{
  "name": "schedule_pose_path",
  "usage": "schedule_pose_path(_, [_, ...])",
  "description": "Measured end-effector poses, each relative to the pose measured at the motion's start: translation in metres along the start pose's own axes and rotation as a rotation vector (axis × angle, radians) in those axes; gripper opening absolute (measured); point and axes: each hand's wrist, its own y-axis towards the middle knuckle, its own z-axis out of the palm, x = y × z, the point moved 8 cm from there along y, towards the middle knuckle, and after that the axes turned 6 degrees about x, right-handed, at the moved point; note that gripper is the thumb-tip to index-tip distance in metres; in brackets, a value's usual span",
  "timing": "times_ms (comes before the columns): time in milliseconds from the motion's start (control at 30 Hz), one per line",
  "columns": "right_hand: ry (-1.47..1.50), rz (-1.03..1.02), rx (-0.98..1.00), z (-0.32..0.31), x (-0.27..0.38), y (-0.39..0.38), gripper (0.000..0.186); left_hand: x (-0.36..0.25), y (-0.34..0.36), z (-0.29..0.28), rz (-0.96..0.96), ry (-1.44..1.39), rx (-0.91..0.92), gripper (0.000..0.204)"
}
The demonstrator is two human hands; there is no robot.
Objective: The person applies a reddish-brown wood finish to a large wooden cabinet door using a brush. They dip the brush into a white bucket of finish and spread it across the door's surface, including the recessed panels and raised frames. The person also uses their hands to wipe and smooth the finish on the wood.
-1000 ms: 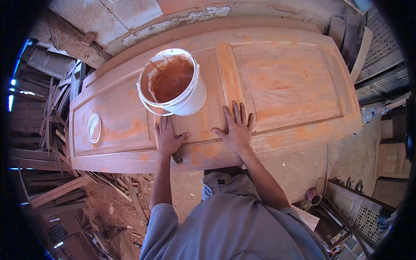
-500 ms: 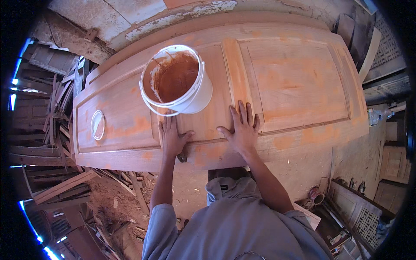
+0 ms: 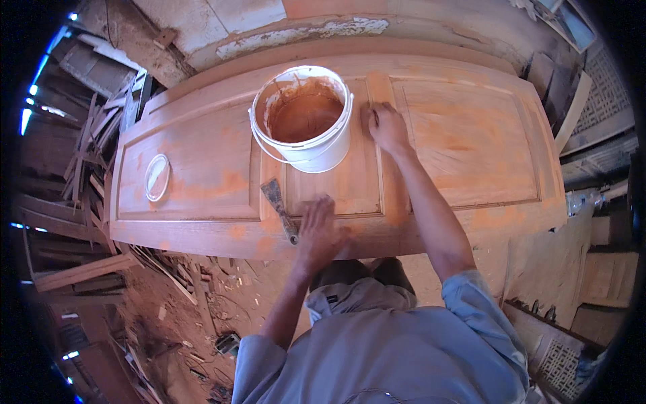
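Note:
A panelled wooden door (image 3: 471,128), patched with orange filler, lies flat before me. On it stands a white bucket (image 3: 323,158) with reddish-brown paste inside. Just right of the bucket, my right hand (image 3: 389,128) rests at the raised upright between two panels. Its fingers are curled in, and what they may hold is hidden. My left hand (image 3: 319,232) is over the door's near edge, smeared by motion, its fingers looking stretched out and holding nothing I can see. Beside it, to the left, lies a putty knife (image 3: 277,205) with a dirty blade.
A round white lid (image 3: 157,178) lies on the door's left panel. Scrap wood (image 3: 87,161) is piled at the left, and more offcuts and shavings (image 3: 182,296) cover the floor. A wall (image 3: 323,30) runs behind the door. Lattice panels (image 3: 602,81) lean at the right.
Both hands lay flat on the door before. My right hand has moved farther away and curled its fingers. My left hand has shifted right and nearer, uncovering the putty knife.

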Motion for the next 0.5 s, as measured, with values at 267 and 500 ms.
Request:
schedule_pose_path(267, [-0.162,-0.329,0.018,0.065,0.004,0.071,0.033,-0.039,-0.004,0.024,-0.069,-0.035,-0.012,0.114])
schedule_pose_path(500, [-0.119,-0.368,0.377,0.105,-0.042,0.149,0.037,-0.036,0.003,0.029,-0.095,0.010,-0.012,0.108])
